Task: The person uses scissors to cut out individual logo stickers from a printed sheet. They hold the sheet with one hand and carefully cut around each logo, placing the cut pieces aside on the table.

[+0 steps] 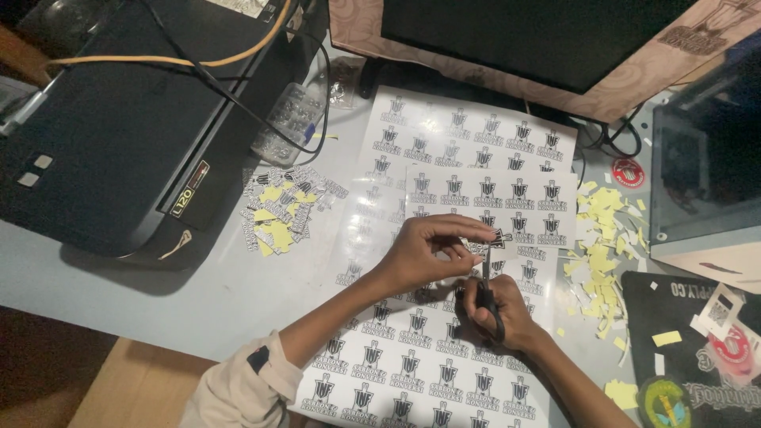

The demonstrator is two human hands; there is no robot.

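My left hand (432,250) pinches a small black-and-white sticker (499,236) between thumb and fingers, above white sheets of printed stickers (476,143). My right hand (498,313) grips black scissors (487,293) just below it, blades pointing up at the sticker. More sticker sheets (404,372) lie under both forearms. A pile of cut-out stickers (285,206) with yellow backing lies to the left.
A black printer (111,135) with cables fills the left. A monitor (539,32) stands at the back. Yellow paper scraps (602,246) litter the right, beside a grey box (705,174) and a dark mat (690,349). A clear plastic tray (289,119) leans by the printer.
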